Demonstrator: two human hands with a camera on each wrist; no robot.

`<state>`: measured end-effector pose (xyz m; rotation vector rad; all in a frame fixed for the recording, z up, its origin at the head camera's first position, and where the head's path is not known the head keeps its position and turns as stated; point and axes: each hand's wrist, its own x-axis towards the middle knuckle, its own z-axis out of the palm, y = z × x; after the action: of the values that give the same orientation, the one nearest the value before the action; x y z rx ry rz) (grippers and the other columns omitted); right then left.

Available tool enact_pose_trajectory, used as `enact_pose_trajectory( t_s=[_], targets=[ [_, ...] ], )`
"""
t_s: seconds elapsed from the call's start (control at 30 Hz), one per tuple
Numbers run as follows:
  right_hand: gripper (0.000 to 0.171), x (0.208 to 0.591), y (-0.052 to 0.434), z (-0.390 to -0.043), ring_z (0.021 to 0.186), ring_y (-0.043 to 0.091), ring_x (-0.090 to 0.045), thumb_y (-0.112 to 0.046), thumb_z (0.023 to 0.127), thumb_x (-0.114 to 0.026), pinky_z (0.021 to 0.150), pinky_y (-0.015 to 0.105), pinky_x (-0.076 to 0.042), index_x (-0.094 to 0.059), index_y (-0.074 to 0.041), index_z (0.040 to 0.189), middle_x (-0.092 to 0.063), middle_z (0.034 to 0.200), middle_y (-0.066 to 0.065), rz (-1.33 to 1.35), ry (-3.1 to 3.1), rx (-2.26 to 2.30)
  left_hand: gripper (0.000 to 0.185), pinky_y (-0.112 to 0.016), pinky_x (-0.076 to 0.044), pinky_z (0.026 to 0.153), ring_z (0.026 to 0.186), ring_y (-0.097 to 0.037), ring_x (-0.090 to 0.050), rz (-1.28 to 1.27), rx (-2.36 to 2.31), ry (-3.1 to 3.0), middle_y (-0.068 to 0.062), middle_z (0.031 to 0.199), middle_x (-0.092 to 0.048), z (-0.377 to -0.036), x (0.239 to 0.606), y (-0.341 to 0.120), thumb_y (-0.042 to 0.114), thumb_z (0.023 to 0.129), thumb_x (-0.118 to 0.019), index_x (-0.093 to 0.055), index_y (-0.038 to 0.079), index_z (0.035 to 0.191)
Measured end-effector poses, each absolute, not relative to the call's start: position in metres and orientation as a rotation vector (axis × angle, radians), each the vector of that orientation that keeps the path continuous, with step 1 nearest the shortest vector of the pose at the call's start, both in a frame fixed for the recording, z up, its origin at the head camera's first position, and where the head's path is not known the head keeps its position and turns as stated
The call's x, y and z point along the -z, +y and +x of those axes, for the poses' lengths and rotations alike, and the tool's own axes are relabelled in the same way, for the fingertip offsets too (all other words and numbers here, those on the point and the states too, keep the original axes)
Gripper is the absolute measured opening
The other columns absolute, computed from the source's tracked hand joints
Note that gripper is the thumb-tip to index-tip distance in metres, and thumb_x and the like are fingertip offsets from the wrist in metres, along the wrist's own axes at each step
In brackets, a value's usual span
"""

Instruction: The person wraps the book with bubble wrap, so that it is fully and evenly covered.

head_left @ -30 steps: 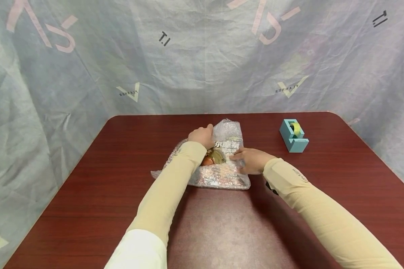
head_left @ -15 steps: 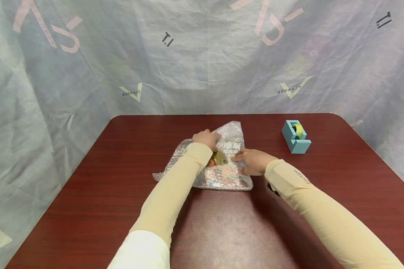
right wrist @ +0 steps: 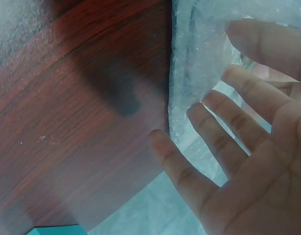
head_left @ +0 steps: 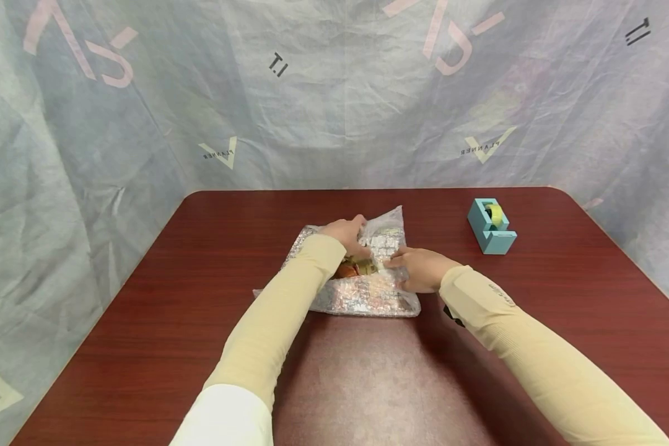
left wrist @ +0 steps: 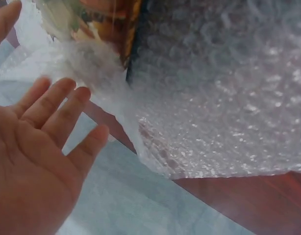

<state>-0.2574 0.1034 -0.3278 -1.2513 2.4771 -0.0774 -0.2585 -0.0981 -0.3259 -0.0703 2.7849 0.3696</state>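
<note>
A sheet of bubble wrap (head_left: 362, 296) lies on the table, partly folded over a flat item (head_left: 358, 267) with a glossy orange, green and gold surface. In the left wrist view this item (left wrist: 109, 22) has a straight gold edge; the wrap hides most of it, so its kind is unclear. My left hand (head_left: 347, 236) is at the far side of the item, its fingers extended by the loose wrap (left wrist: 91, 61). My right hand (head_left: 422, 269) touches the right side of the wrap, with fingers spread fairly straight along the folded layer (right wrist: 197, 54).
A light blue tape dispenser (head_left: 492, 234) with a yellow roll stands at the back right of the dark red table (head_left: 201, 279). Its corner (right wrist: 57, 230) peeks into the right wrist view. A grey printed cloth (head_left: 312, 124) hangs behind the table.
My left hand has shifted slightly right and nearer. The upright far corner of the bubble wrap has leaned right and dropped a little. My right hand has stayed nearly in place.
</note>
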Motion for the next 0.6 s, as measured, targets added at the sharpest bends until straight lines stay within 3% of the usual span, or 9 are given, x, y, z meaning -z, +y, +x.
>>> enact_pose_trajectory(
  t_s=[0.1, 0.2, 0.33, 0.47, 0.6],
  targets=[
    [0.055, 0.328, 0.105, -0.256, 0.140, 0.043, -0.042, -0.019, 0.096, -0.071, 0.106, 0.051, -0.046, -0.056, -0.009, 0.147, -0.044, 0.152, 0.024, -1.256, 2.478, 0.102, 0.089, -0.043, -0.045, 0.107, 0.139, -0.025, -0.047, -0.045, -0.355, 2.790, -0.007, 0.160, -0.040, -0.261, 0.326, -0.098, 0.044, 0.094, -0.072, -0.019, 0.027, 0.164],
    [0.054, 0.328, 0.105, -0.254, 0.142, 0.045, -0.038, -0.018, 0.095, -0.072, 0.108, 0.051, -0.043, -0.057, -0.008, 0.146, -0.045, 0.152, 0.024, -1.273, 2.483, 0.111, 0.084, -0.045, -0.039, 0.113, 0.148, -0.027, -0.034, 0.000, -0.249, 2.784, -0.010, 0.167, -0.025, -0.262, 0.327, -0.096, 0.045, 0.096, -0.069, -0.020, 0.031, 0.164],
    [0.053, 0.328, 0.104, -0.253, 0.140, 0.044, -0.042, -0.019, 0.095, -0.072, 0.107, 0.050, -0.044, -0.059, -0.008, 0.144, -0.048, 0.149, 0.023, -1.292, 2.491, 0.088, 0.072, -0.045, -0.038, 0.113, 0.146, -0.027, -0.036, 0.033, -0.143, 2.786, -0.008, 0.165, -0.025, -0.261, 0.330, -0.091, 0.046, 0.098, -0.066, -0.032, 0.032, 0.161],
    [0.051, 0.327, 0.103, -0.252, 0.128, 0.040, -0.054, -0.018, 0.093, -0.074, 0.102, 0.048, -0.049, -0.061, -0.007, 0.142, -0.053, 0.142, 0.022, -1.304, 2.493, 0.087, 0.069, -0.043, -0.034, 0.117, 0.148, -0.022, -0.034, 0.071, -0.117, 2.779, -0.002, 0.167, -0.023, -0.260, 0.329, -0.084, 0.043, 0.100, -0.064, -0.036, 0.024, 0.160],
    [0.051, 0.326, 0.103, -0.252, 0.128, 0.039, -0.055, -0.018, 0.092, -0.075, 0.102, 0.049, -0.049, -0.062, -0.007, 0.141, -0.053, 0.142, 0.022, -1.276, 2.494, 0.116, 0.067, -0.038, -0.042, 0.110, 0.141, -0.022, -0.044, 0.075, -0.130, 2.769, -0.003, 0.165, -0.028, -0.262, 0.328, -0.078, 0.040, 0.100, -0.065, -0.038, 0.018, 0.158]
  ],
)
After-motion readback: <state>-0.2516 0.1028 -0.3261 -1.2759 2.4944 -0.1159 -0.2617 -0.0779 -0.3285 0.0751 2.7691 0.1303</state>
